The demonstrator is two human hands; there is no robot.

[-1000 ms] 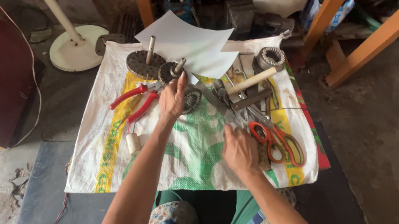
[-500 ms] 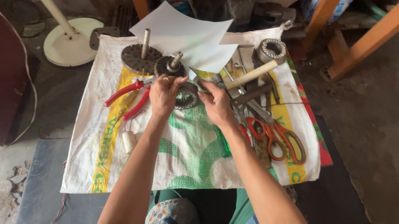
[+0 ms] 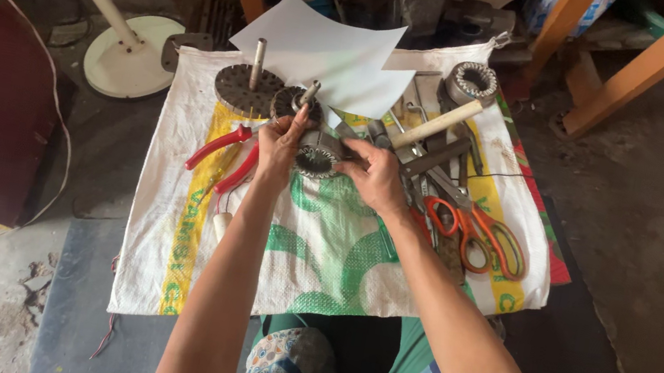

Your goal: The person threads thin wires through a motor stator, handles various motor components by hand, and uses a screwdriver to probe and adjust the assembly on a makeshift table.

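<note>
Two hands meet over a small toothed metal ring (image 3: 316,161) at the middle of a white woven sack (image 3: 163,258) spread on the floor, its print a yellow stripe down each side and green curved shapes across the centre. At far left stands a white pole on a round white base (image 3: 127,64). Next come red-handled pliers (image 3: 218,156), lying just beside the left hand (image 3: 279,145), whose fingers close on the ring's left edge. Behind it sit a perforated metal disc with an upright shaft (image 3: 248,88) and white paper sheets (image 3: 326,50). The right hand (image 3: 374,177) grips the ring's right side (thumb over the rim). Further right lie a wooden-handled hammer (image 3: 436,123), a second wound metal ring (image 3: 472,80) and orange-handled scissors (image 3: 474,230), well apart from the hands.
</note>
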